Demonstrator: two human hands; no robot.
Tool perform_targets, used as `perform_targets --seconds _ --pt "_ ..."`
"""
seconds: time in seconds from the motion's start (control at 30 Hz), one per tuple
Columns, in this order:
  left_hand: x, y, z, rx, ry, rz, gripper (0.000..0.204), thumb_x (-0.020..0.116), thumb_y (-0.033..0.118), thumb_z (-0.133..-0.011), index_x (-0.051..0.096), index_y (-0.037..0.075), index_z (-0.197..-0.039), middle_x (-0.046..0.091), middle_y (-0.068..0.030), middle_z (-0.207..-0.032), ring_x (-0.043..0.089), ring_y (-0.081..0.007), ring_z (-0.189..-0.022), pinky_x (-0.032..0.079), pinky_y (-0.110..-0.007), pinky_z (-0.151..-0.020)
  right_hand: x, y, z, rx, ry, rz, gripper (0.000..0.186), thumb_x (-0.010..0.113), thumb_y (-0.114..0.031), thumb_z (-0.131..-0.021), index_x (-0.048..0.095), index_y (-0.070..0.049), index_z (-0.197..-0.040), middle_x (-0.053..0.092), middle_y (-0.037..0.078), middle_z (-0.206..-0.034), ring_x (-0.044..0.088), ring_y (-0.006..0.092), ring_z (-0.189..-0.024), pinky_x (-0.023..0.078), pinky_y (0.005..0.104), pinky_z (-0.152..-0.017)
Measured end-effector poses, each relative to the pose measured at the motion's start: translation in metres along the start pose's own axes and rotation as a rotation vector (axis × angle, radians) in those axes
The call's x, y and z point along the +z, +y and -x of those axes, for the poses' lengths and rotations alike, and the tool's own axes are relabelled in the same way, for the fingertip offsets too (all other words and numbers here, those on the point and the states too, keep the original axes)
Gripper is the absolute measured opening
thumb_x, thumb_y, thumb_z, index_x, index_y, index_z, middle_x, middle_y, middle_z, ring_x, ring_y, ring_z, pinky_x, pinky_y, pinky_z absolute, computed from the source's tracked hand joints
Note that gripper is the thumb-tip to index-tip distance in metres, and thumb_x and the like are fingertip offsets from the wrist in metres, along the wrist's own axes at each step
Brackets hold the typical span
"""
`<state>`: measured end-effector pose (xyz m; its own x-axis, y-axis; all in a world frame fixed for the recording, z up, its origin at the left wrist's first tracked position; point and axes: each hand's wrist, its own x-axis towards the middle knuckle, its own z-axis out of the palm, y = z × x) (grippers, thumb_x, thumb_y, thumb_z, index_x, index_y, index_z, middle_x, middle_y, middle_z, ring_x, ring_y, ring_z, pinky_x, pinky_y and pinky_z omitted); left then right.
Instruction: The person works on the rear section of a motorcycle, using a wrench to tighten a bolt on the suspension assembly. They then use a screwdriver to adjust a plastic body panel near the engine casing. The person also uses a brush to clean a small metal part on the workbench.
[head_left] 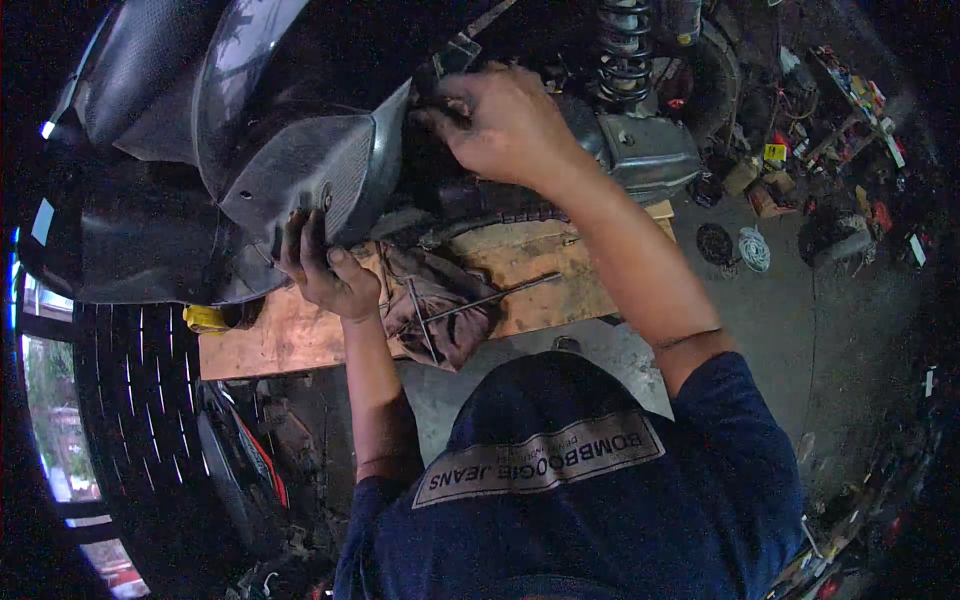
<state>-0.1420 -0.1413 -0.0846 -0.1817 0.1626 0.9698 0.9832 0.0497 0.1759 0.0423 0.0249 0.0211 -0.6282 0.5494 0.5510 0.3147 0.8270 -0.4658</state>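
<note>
A dark grey textured plastic scooter body panel spans the upper left, with a round fastener near its lower corner. My left hand reaches up to that corner, its darkened fingers stretched against the panel's face and its thumb apart. Beyond the panel's right edge, my right hand is closed, fingers curled in; what they hold, if anything, is hidden in shadow and slightly blurred. Below the hands, a T-handle wrench lies across a crumpled brown cloth on a wooden board.
A black coil-spring shock absorber and a grey metal cover stand right of my right hand. Loose parts and boxes clutter the floor at right, near a white coil. A yellow object sits at the board's left end.
</note>
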Motion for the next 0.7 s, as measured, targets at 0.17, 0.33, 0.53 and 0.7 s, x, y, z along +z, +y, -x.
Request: perform_targets --seconds 0.17,0.33,0.53,0.7 --pt "0.000 0.003 -0.002 -0.020 -0.002 -0.018 0.052 0.039 0.038 -0.101 0.064 -0.005 -0.115 0.059 -0.0226 -0.122 0.056 -0.0373 -0.116 0.043 -0.048 -0.100 -0.016 0.001 0.003 0.038 -0.267 -0.036 0.032 0.072 -0.027 -0.076 0.073 -0.011 -0.104 0.070 0.020 -0.084 0.067 0.0404 -0.083 0.054 0.0480 -0.080" --pt "0.005 0.002 0.001 -0.032 0.055 0.018 0.054 0.038 0.040 -0.102 0.064 -0.005 -0.116 0.058 -0.0223 -0.123 0.055 -0.0375 -0.117 0.044 -0.048 -0.100 0.007 0.018 0.005 -0.105 0.038 0.104 0.028 0.069 -0.029 -0.080 0.074 -0.012 -0.102 0.069 0.020 -0.084 0.067 0.0399 -0.082 0.053 0.0488 -0.078" --pt "-0.001 -0.001 0.002 0.014 -0.009 -0.026 0.050 0.039 0.037 -0.103 0.061 -0.005 -0.121 0.055 -0.0219 -0.126 0.053 -0.0369 -0.120 0.044 -0.047 -0.101 -0.011 -0.001 -0.002 -0.034 -0.039 0.099 0.026 0.067 -0.032 -0.080 0.073 -0.011 -0.095 0.069 0.020 -0.084 0.066 0.0424 -0.086 0.049 0.0568 -0.080" --pt "0.000 0.001 0.000 0.030 -0.011 0.007 0.048 0.039 0.035 -0.103 0.061 -0.005 -0.121 0.055 -0.0224 -0.127 0.052 -0.0370 -0.121 0.042 -0.047 -0.103 0.004 0.003 0.000 -0.046 -0.113 0.149 0.026 0.067 -0.033 -0.081 0.073 -0.013 -0.096 0.068 0.020 -0.081 0.065 0.0437 -0.086 0.047 0.0574 -0.081"
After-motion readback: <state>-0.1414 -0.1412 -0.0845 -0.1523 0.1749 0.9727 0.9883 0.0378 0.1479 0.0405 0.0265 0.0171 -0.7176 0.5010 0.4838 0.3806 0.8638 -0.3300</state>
